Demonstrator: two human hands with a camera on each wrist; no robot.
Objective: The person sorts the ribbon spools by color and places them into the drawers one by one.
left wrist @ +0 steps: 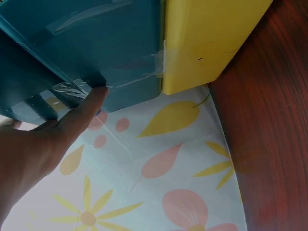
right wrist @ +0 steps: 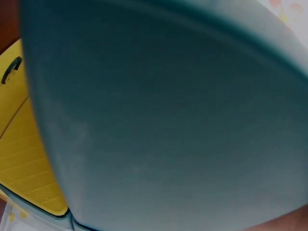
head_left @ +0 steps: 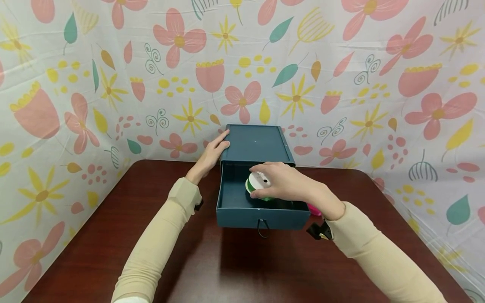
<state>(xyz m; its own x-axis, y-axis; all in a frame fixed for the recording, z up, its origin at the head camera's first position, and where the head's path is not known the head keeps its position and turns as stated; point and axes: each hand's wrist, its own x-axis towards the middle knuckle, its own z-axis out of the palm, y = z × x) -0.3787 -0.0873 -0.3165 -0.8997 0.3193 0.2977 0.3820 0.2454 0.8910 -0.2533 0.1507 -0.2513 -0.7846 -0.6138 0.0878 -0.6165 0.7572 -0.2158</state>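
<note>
A blue drawer box (head_left: 254, 143) stands at the back of the table, its drawer (head_left: 261, 218) pulled out toward me with a black loop handle (head_left: 262, 227) on the front. My left hand (head_left: 212, 155) rests against the box's left side, fingers along the upper edge; in the left wrist view its thumb (left wrist: 89, 106) touches the blue side wall. With my right hand (head_left: 286, 182) I grip a spool of green ribbon (head_left: 258, 181) with a white end face, over the drawer's inside. The blue drawer front fills most of the right wrist view and hides the spool there.
Below the blue part is a yellow drawer unit (left wrist: 207, 43), its front (right wrist: 24, 159) partly seen in the right wrist view. Something bright pink (head_left: 314, 209) shows just right of the drawer. A flowered cloth (head_left: 242, 63) hangs behind the dark wooden table (head_left: 94, 244).
</note>
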